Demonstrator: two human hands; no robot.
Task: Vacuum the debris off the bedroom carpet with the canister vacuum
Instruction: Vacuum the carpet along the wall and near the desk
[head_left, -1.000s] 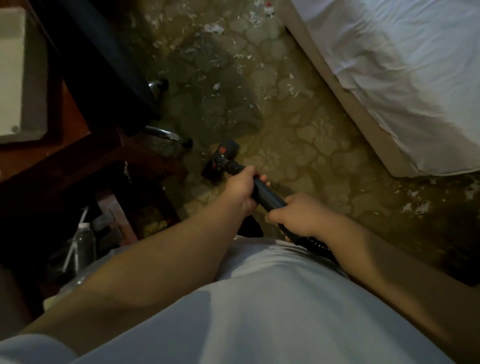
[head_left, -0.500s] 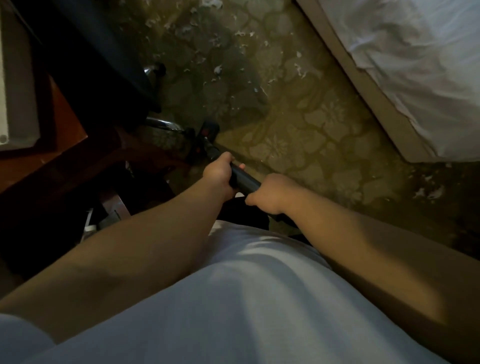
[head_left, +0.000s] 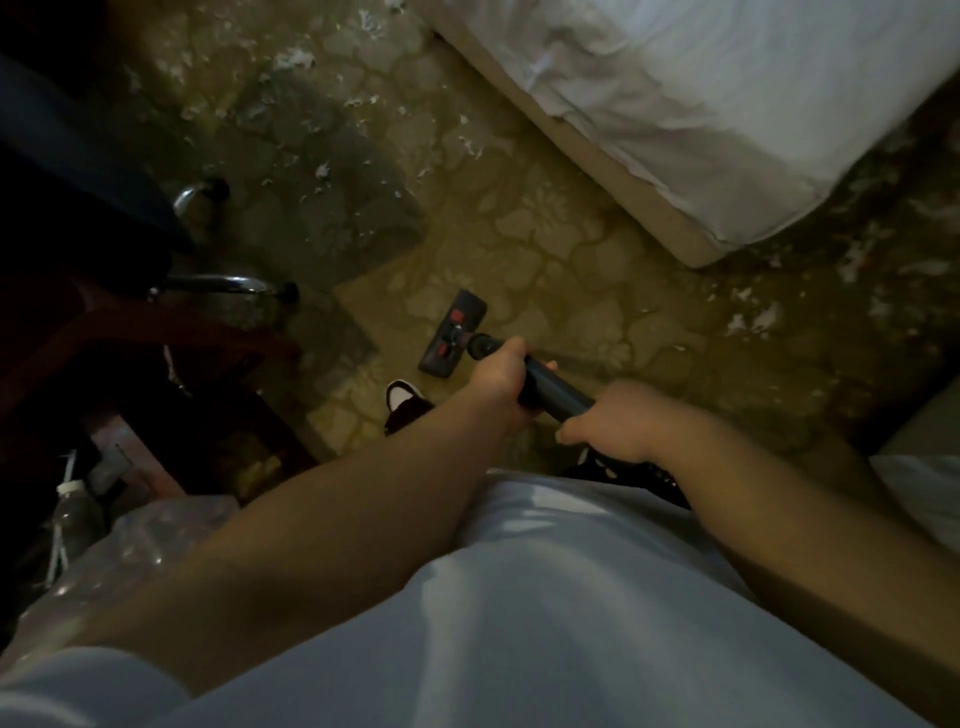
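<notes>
Both my hands hold the black vacuum wand (head_left: 553, 389). My left hand (head_left: 496, 379) grips it near the lower end and my right hand (head_left: 618, 423) grips it higher up, close to my body. The dark floor head (head_left: 453, 340) with two red tabs lies flat on the patterned olive carpet (head_left: 571, 270) just ahead of my left hand. White bits of debris (head_left: 296, 60) are scattered on the carpet at the far left, and more white debris (head_left: 753, 319) lies to the right past the bed corner. The canister is out of view.
A bed with white sheets (head_left: 701, 104) fills the upper right. At the left stand a dark chair with chrome legs (head_left: 228, 283) and a reddish wooden desk (head_left: 130, 338). My shoe (head_left: 402, 400) is beside the floor head. A plastic bottle (head_left: 72, 519) and a clear bag (head_left: 156, 540) sit lower left.
The floor head has moved away from the chair legs, to the right onto open carpet. My hands have stayed on the wand.
</notes>
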